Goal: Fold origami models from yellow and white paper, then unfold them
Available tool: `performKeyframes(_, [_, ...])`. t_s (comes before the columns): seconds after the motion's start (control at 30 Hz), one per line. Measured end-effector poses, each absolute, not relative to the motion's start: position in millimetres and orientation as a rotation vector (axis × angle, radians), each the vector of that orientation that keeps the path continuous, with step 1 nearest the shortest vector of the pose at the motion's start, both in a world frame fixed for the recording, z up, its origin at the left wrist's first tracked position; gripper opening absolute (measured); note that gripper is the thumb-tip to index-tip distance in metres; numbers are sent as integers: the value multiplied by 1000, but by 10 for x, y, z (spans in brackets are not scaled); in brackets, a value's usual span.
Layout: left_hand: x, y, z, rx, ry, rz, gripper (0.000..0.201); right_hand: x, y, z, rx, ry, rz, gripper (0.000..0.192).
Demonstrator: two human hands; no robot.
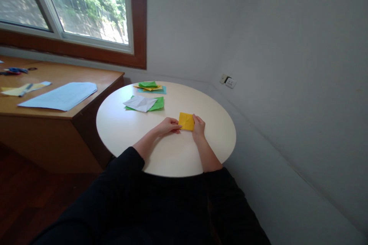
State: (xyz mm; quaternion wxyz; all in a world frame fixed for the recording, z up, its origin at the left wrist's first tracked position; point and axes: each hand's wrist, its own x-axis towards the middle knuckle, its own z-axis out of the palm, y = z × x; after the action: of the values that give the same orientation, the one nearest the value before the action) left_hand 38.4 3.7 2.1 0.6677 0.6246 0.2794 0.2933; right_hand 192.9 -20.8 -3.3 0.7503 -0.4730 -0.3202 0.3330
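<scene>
At frame centre, the left hand (168, 125) and right hand (198, 125) pinch opposite edges of a small folded yellow paper square (186, 121) lying on the round cream table (120, 130). Farther up-left lie a white creased sheet (140, 103) and a stack of green, yellow and blue papers (149, 86).

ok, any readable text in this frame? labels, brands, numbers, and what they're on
None readable.
Yellow paper between the left hand and right hand: no print showing.
White sheet and green sheets on the round table: no print visible.
Pale blue sheet on the wooden desk: too small to tell if anything is printed.
Wall socket: no legible marking.
</scene>
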Motion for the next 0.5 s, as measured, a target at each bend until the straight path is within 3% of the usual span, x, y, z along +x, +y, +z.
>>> performKeyframes(0.2, [401, 20, 30, 1426, 681, 767, 21, 1941, -181, -54, -1028, -739, 727, 25])
performKeyframes(0.37, [420, 62, 59, 1354, 785, 955, 18, 1910, -224, -35, -1010, -867, 815, 55])
performKeyframes(0.5, [420, 77, 96, 1227, 833, 1061, 20, 1878, -249, -18, -1015, -931, 841, 40])
